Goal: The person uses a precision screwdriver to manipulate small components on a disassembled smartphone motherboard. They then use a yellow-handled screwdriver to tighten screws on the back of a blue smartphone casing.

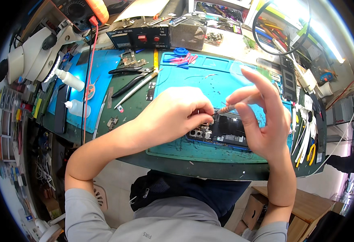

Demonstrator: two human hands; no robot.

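On blue mat (185, 80), opened phone (229, 126); L hand (181, 112): fingers closed in pinch nr its far edge; R hand (268, 129): fingers grip slim tool (228, 108), tip beside L.

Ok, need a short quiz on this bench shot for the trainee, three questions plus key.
1. True or false: the multimeter is at the right edge of the picture.
2. The mat under the opened phone is: A) red B) blue C) yellow.
3. Fill in: the slim tool is held in the person's ____ hand.

Key:
1. False; the multimeter is at the upper left.
2. B.
3. Right; the right hand grips it, while the left hand is at the phone's upper-left part.
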